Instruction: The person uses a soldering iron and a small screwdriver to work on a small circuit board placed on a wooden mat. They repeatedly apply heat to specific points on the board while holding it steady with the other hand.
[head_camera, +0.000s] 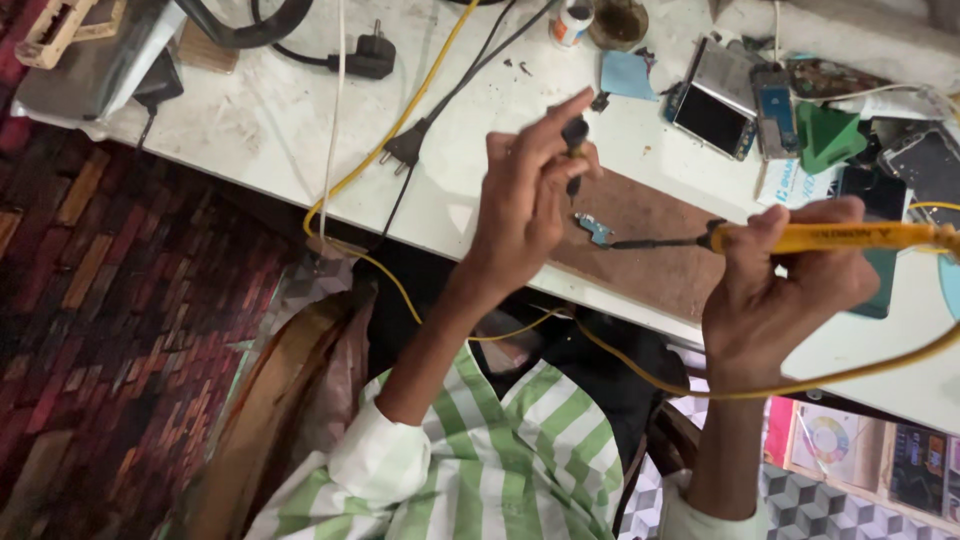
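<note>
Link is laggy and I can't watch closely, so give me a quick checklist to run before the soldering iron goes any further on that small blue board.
1. Right hand grips yellow soldering iron: ok.
2. Iron tip at small blue board: ok, contact cannot tell.
3. Left hand pinches black tweezers above the board: ok.
4. Board lies on brown mat: ok.
5. Yellow cord hangs slack across lap: not ok.
6. Phones lie apart from tip: ok.

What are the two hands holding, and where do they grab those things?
The right hand grips a yellow soldering iron by its handle. The left hand pinches a small black tool near its top, between the fingertips.
</note>
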